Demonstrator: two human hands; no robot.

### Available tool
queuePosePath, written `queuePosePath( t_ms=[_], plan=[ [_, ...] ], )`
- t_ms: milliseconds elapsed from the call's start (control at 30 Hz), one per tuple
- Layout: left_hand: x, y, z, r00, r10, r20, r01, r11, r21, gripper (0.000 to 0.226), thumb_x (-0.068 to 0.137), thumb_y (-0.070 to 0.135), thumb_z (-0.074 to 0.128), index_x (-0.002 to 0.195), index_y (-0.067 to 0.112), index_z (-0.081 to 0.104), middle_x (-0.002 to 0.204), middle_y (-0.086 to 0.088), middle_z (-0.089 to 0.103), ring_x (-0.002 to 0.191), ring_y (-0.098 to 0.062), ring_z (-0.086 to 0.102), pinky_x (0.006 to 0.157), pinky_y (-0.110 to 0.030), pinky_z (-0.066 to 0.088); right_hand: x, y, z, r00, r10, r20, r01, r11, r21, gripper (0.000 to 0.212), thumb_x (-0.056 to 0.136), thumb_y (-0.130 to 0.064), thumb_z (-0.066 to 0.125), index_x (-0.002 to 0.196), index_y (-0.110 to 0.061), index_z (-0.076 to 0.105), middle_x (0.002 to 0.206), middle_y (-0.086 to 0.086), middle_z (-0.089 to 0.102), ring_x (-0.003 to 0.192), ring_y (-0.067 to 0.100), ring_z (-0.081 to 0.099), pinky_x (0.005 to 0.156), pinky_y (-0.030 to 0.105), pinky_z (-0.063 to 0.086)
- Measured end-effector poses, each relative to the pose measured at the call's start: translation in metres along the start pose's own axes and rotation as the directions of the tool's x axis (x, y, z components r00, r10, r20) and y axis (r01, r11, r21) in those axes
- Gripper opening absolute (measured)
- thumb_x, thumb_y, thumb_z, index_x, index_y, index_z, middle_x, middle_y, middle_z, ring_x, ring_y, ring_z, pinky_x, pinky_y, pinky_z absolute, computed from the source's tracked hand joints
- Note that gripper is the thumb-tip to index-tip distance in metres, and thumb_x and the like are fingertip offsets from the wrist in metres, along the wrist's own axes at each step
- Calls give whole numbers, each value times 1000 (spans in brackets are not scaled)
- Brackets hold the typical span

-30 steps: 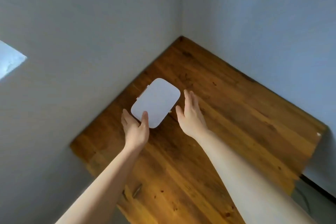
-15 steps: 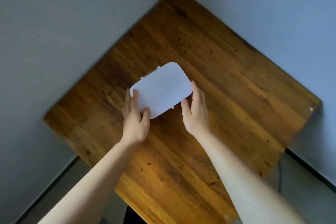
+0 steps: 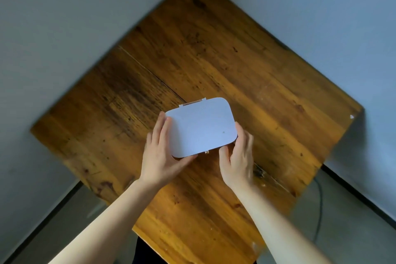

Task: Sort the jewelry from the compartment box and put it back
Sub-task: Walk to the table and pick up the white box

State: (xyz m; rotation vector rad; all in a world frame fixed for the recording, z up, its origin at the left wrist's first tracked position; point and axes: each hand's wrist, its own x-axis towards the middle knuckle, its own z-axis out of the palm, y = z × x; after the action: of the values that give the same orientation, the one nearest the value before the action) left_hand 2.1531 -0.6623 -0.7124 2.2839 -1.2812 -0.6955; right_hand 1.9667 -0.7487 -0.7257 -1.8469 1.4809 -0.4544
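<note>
A white compartment box with rounded corners lies lid-down-shut on the wooden table, near its middle. A hinge strip shows along its far edge and a small gold clasp on its near edge. My left hand grips the box's left end, thumb under the near corner. My right hand holds the right end, fingers along the side. The jewelry is hidden inside the shut box.
The table sits in a corner between two pale walls. A dark cable hangs down by the floor at the right. The table's near edge runs just in front of my body.
Both hands have closed on the box's ends and slid it nearer to me, turning it more level. The view has tilted down over the table.
</note>
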Motion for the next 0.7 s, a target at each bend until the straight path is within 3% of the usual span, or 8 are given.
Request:
queuePosePath(
  t_ms=[167,300,400,500,600,700],
  plan=[
    [-1,-10,1,997,74,-19,-74,997,-1,115,71,77,64,158,20,15,168,3,6,148,-26,23,115,-38,18,-7,7,8,999,-44,-11,44,998,-43,74,92,-21,63,154,-21,23,143,8,37,117,12,51,86,18,51],
    [-2,-12,-2,996,94,-4,-94,994,48,113,71,82,58,158,23,16,168,3,4,147,-33,26,117,-41,13,-9,6,5,999,-42,16,43,998,-52,81,94,-25,59,157,-26,8,147,9,34,123,15,47,91,24,51],
    [1,-12,-15,986,164,-38,-159,982,106,108,71,84,54,155,19,30,165,-4,21,138,-40,37,111,-54,34,-10,3,0,998,-51,40,51,999,-12,87,94,-26,62,157,-30,1,153,7,31,134,15,42,99,27,45],
    [15,-9,-35,973,197,-118,-188,979,82,95,77,83,49,141,13,54,150,-9,49,129,-35,49,105,-48,41,-9,1,-4,996,-25,91,29,999,-42,81,96,-40,58,158,-28,8,158,3,29,140,16,38,103,31,43],
    [36,5,-56,966,21,-259,-74,977,-198,58,92,60,50,116,11,68,114,-5,72,104,-25,65,88,-36,51,-7,-1,-6,988,-43,147,65,986,-152,77,97,-55,46,159,-28,9,160,5,28,140,20,38,103,32,43],
    [61,10,-67,929,-233,-287,117,922,-368,30,101,33,53,113,9,64,97,-2,68,89,-21,64,68,-26,45,-3,-10,-3,980,-46,192,93,966,-242,79,98,-60,38,160,-23,6,163,7,24,145,25,32,112,43,40]
  ],
)
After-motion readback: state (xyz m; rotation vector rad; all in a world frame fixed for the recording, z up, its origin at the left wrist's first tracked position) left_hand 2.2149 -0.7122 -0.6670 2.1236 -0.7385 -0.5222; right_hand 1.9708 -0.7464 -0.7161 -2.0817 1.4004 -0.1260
